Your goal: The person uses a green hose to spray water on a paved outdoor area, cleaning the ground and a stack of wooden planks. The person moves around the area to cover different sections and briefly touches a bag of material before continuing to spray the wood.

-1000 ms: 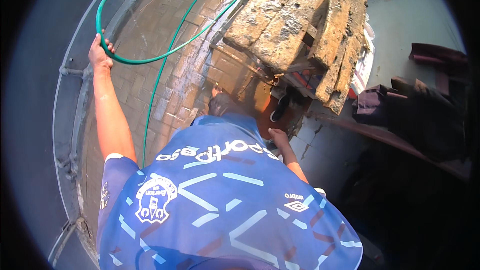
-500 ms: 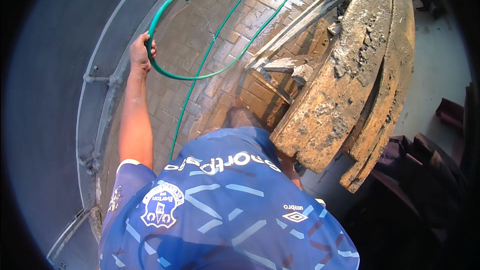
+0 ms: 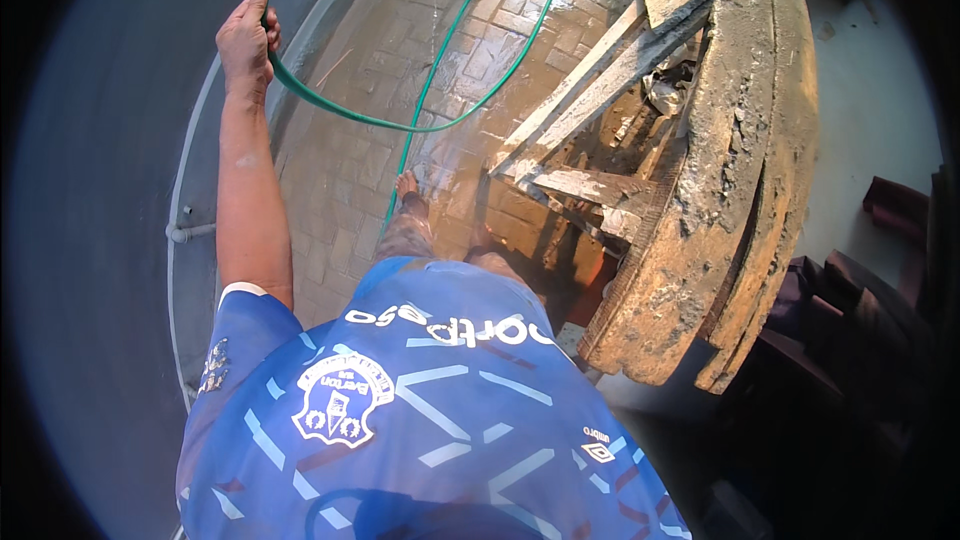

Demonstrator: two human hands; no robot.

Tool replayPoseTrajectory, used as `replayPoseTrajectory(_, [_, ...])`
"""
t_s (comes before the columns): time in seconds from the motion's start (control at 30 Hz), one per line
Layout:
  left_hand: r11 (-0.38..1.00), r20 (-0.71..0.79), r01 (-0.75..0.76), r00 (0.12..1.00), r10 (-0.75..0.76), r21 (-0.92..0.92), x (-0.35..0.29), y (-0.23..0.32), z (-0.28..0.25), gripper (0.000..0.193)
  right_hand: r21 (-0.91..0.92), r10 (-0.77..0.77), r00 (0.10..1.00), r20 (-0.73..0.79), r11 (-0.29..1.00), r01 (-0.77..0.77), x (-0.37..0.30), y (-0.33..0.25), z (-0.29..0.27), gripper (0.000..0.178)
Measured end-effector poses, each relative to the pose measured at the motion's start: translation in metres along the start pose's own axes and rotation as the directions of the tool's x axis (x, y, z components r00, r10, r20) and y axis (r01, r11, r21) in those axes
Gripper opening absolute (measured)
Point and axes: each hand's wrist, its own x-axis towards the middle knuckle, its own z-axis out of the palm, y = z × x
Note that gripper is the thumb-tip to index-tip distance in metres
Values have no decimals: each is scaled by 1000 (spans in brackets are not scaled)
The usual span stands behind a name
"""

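My left hand [image 3: 247, 40] is raised at the upper left with its fingers wrapped round a green garden hose [image 3: 345, 114]. From the hand the hose bends down and right, then loops back over the wet paving. Its upper end runs out of the picture. A thin trickle of water [image 3: 436, 0] shows above the paving. I cannot see my right hand; my body and the wooden bench hide that side.
On my right stands a rough, mud-caked plank bench [image 3: 700, 200] with timber legs and braces [image 3: 600, 90]. Wet block paving [image 3: 340, 190] lies ahead, under my bare foot [image 3: 407, 185]. A grey wall [image 3: 100, 190] with a pipe [image 3: 190, 232] borders the left. Dark maroon cloth [image 3: 850, 300] lies beyond the bench.
My left hand has moved up and left with the hose, whose end has left the picture. My bare foot now shows on the paving, and my right forearm has gone from sight.
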Motion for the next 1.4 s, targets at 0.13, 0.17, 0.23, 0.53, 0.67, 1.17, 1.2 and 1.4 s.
replayPoseTrajectory(0.13, [995,-46,89,995,-87,54,63,-39,-38,31,410,-96,995,11,908,84,-12,-80,38,40])
replayPoseTrajectory(0.17, [991,-63,125,991,-122,51,78,-52,-50,31,480,-120,993,17,872,97,-17,-97,48,40])
replayPoseTrajectory(0.23, [989,-73,145,987,-144,0,98,-67,-60,30,592,-155,987,40,800,102,-28,-120,69,40])
replayPoseTrajectory(0.53, [963,-86,261,960,-267,-72,183,-109,-74,28,636,-57,979,195,767,-81,-52,-139,202,40])
replayPoseTrajectory(0.67, [963,-32,224,972,-231,-148,224,-104,-54,27,545,75,991,112,829,-124,-25,-153,239,42])
replayPoseTrajectory(1.17, [972,171,67,985,-28,-225,409,-44,72,30,-322,-81,985,-155,947,27,102,-355,287,58])
replayPoseTrajectory(1.2, [971,173,88,984,-50,-222,416,-51,81,30,-251,-91,982,-166,967,47,113,-362,286,59])
replayPoseTrajectory(1.4, [951,228,205,962,-152,-232,486,-106,127,29,-51,-48,961,-271,998,35,133,-396,287,61])
